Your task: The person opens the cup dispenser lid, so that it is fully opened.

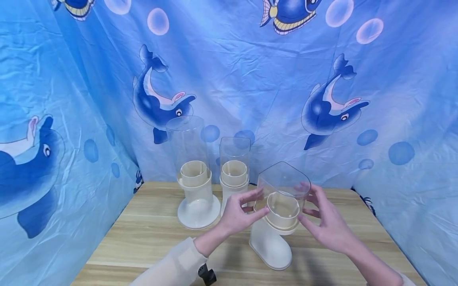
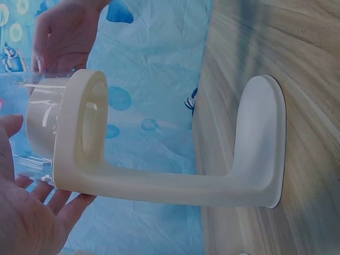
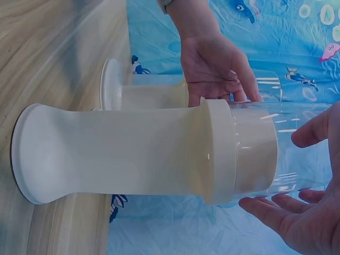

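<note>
A clear canister (image 1: 280, 176) with an angular open rim sits on a cream stand (image 1: 272, 246) at the table's front right. My left hand (image 1: 240, 212) holds its left side, thumb in front and fingers behind. My right hand (image 1: 329, 222) holds the right side in the same way. Inside the canister's lower end shows a cream ring (image 1: 283, 206). In the left wrist view the stand's narrow neck (image 2: 159, 186) rises from a rounded foot (image 2: 260, 143). The right wrist view shows the canister's wall (image 3: 303, 143) between the right thumb and fingers.
Two similar cream stands with clear canisters stand behind: a round one (image 1: 187, 143) at left and a narrower one (image 1: 234, 147) in the middle. The wooden table (image 1: 143, 242) meets a blue sea-print cloth (image 1: 243, 79) at the back and sides.
</note>
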Motion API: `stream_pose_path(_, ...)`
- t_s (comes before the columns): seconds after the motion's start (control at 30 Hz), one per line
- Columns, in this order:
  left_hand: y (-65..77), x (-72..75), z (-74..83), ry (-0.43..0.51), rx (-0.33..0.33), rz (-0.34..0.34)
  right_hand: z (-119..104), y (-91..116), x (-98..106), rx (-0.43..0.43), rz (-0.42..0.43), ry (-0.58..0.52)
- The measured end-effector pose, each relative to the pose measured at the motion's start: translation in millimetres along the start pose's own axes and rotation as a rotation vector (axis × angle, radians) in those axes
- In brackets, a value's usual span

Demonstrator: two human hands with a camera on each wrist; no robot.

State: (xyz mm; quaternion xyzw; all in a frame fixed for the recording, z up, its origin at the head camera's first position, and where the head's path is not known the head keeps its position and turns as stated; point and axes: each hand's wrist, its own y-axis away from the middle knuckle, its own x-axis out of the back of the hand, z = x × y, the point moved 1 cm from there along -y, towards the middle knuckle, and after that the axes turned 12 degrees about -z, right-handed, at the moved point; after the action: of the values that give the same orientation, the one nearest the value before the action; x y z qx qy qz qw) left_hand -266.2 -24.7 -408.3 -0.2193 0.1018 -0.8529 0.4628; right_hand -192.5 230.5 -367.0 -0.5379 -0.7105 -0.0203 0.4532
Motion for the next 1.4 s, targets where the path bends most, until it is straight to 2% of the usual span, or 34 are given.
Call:
stream_pose_path(0.33, 0.9, -2.4, -0.2, 0.015, 0.004, 0.019, 2.2, -0.8, 0.5, 0.009, 0.003, 0.003)
stream_pose_path(0.67, 0.1, 4.0, -8.4, 0.014, -0.033, -0.045, 1.2, -1.5, 8.8, 0.022, 0.024, 0.001)
stream_pose_path(0.9, -1.1, 4.4, -11.5, 0.015, -0.043, -0.066, 0.0, -2.7, 6.1, 0.022, 0.014, -0.017)
stream_pose_path(1.17, -2.3, -0.9, -9.7, 0.033, -0.048, -0.035, -0.4, -2.6, 4.3, 0.005, 0.020, 0.001)
stream_pose_path(1.4, -1.3, -2.9, -9.8, 0.021, -0.068, -0.007, 1.7, -3.9, 7.5, 0.030, 0.020, 0.004)
